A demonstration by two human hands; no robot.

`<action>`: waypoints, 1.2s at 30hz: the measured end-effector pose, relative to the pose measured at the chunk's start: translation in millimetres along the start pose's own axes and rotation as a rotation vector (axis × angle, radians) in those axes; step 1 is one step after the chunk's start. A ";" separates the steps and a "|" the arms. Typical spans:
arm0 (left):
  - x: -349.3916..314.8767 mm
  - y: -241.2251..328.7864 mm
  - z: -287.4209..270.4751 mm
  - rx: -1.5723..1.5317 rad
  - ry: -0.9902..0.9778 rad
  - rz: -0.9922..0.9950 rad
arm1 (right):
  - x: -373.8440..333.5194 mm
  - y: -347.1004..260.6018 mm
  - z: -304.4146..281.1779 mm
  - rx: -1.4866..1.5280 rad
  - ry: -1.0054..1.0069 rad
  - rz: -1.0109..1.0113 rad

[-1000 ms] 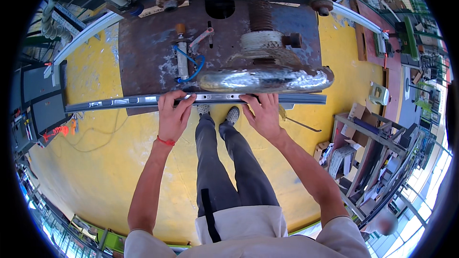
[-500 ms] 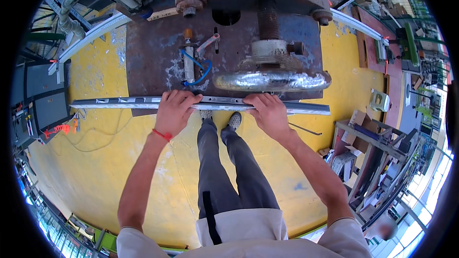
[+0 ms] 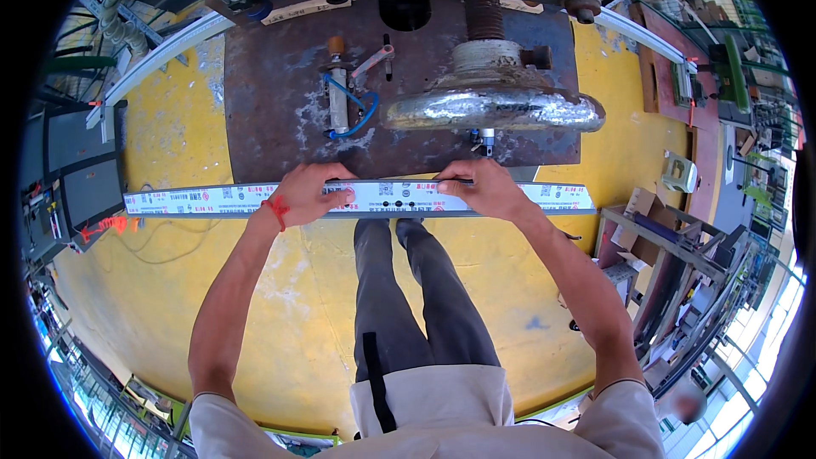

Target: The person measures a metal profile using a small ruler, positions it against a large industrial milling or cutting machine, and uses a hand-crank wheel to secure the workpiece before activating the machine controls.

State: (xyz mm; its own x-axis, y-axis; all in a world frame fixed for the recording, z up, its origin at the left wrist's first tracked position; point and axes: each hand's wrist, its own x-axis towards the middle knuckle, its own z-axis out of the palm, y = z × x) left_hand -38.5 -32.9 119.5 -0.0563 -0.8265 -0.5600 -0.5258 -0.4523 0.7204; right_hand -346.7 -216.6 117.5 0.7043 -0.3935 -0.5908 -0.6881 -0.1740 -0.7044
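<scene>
Currently I have both hands on the bar (image 3: 378, 197), which lies crosswise in front of the legs (image 3: 387, 289), along the near edge of the plate (image 3: 272, 102). My left hand (image 3: 304, 194) grips it left of its middle, fingers over the far edge and thumb against the white printed face; a red band (image 3: 276, 211) circles that wrist. My right hand (image 3: 489, 190) holds it right of the middle in a similar pinch, thumb toward the other hand. That face is turned up to my camera, and a few dark holes show between the hands. I can't tell whether the bar touches the plate. Beyond it, the silver wheel (image 3: 497, 110) sits at the near end of a rusty screw (image 3: 483, 4), with a small fitting (image 3: 487, 141) just below its rim. Left of the wheel, a cylinder (image 3: 338, 110) with a blue hose (image 3: 372, 106) lies near a lever (image 3: 374, 59). Yellow floor (image 3: 280, 289) spreads around, with a cardboard box (image 3: 646, 212) on the rack (image 3: 671, 238) at right.
</scene>
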 end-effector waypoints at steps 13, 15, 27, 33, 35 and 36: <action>-4.5 -4.9 -2.3 -0.158 -0.069 -0.063 | 0.9 -7.3 0.2 -0.003 -0.040 0.026; -4.3 -6.2 -1.2 -0.179 -0.077 -0.064 | 0.0 -8.5 0.0 -0.027 -0.036 0.029; -24.3 7.0 30.4 0.442 0.646 0.394 | -15.4 -10.1 19.0 -0.372 0.550 -0.600; -6.6 -16.1 56.1 0.598 0.832 0.503 | -4.7 9.7 38.3 -0.480 0.657 -0.678; -3.9 -17.1 61.5 0.586 0.848 0.498 | -3.1 14.9 39.0 -0.493 0.672 -0.675; -4.6 -17.2 62.0 0.593 0.854 0.487 | -2.4 15.3 40.3 -0.494 0.678 -0.676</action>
State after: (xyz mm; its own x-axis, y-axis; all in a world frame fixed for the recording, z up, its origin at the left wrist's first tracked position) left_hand -81.8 -0.6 84.3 0.1114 -0.9306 0.3486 -0.9359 0.0197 0.3517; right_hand -351.9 -182.0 92.3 0.8260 -0.4707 0.3101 -0.2935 -0.8289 -0.4763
